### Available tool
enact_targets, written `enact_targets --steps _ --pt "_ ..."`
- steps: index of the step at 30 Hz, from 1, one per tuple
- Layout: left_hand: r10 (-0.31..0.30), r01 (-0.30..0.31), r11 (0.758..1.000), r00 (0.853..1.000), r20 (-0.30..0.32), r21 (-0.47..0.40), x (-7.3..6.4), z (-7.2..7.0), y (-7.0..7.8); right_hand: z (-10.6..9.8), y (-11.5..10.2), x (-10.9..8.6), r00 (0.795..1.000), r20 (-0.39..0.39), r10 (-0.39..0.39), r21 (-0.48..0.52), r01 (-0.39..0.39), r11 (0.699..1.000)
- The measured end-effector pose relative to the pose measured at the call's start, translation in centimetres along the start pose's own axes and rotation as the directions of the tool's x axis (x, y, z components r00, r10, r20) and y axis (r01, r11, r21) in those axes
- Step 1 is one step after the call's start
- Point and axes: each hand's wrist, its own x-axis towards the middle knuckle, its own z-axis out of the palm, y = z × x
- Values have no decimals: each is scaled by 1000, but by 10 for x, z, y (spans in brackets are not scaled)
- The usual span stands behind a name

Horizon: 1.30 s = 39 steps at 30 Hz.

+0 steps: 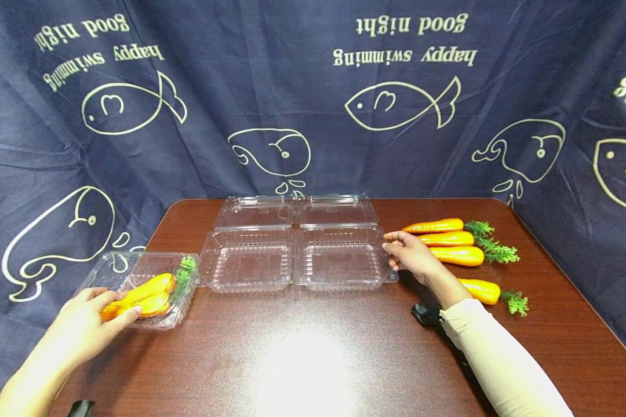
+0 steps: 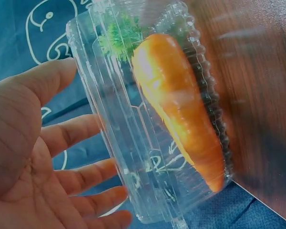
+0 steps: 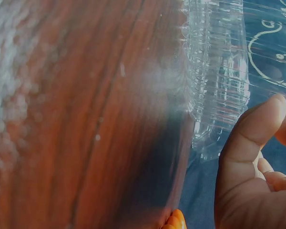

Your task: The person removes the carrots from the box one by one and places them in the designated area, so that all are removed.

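Note:
At the table's left edge, a clear plastic clamshell box [image 1: 185, 304] holds orange carrots [image 1: 159, 289] with green tops. My left hand [image 1: 86, 321] reaches over its near left side; in the left wrist view its fingers are spread, tips right at the box's rim. My right hand [image 1: 412, 255] is at the right rim of an open, empty clear clamshell box [image 1: 339, 284], thumb and fingers loosely bent. In the right wrist view the thumb [image 3: 252, 129] overlaps the box's corner, with nothing seen held between thumb and fingers.
Another open clear box [image 1: 247, 284] stands left of the middle one, both lids laid back toward the curtain [image 1: 318, 156]. Three carrots [image 1: 456, 255] lie together at the right, and another carrot [image 1: 482, 291] lies nearer, beside my right forearm. The brown table [image 1: 229, 359] carries everything.

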Motion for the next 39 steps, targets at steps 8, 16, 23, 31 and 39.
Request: enact_targets --steps 8,16,23,31,39 --pt "85 -94 990 993 -85 -108 25 6 -8 0 0 0 1000 1 1 6 -1 1000" --pt "-5 6 1000 985 171 0 46 15 -22 0 0 -1 1000 6 3 9 -3 1000" --pt "-29 23 999 964 266 26 43 15 -23 -1 0 -1 1000 14 0 11 0 1000" --pt "-39 29 999 946 322 36 35 7 -23 -1 -1 0 1000 17 -6 18 6 1000" --pt "-20 20 1000 937 350 3 27 -3 -22 0 0 1 1000 23 -5 23 5 1000"
